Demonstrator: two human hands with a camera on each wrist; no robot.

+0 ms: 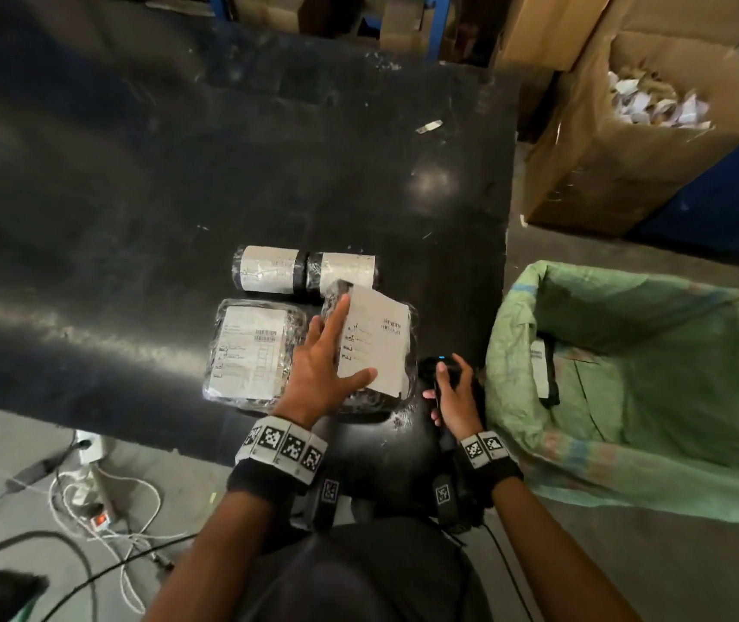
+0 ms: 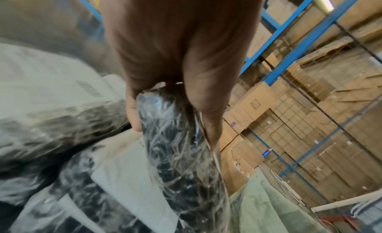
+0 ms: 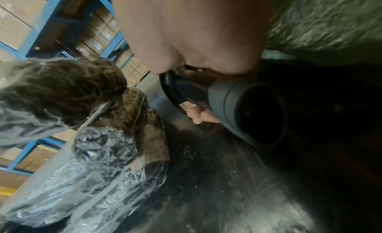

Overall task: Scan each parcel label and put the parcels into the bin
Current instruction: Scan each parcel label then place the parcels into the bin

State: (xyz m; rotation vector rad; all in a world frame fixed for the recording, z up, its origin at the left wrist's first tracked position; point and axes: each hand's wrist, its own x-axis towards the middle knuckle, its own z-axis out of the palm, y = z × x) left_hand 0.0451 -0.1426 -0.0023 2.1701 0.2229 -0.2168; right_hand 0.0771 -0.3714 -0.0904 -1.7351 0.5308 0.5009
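Left hand [image 1: 323, 366]: reaches forward over the near edge of the table [image 1: 134, 195], palm down, forefinger straight, thumb spread to the right, gripping a wrapped parcel [image 1: 376, 343]. Right hand [image 1: 452, 392]: lower and nearer the table's near right corner, fingers curled round a scanner [image 1: 437, 368]. Both forearms bare; both wrists wear black bands with square-patterned markers.

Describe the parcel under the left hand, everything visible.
The parcel is a dark item in crinkled clear film with a white barcoded label on top. It is tilted, far end raised, near the table edge by the bin. The left hand grips its left edge, thumb on the label.
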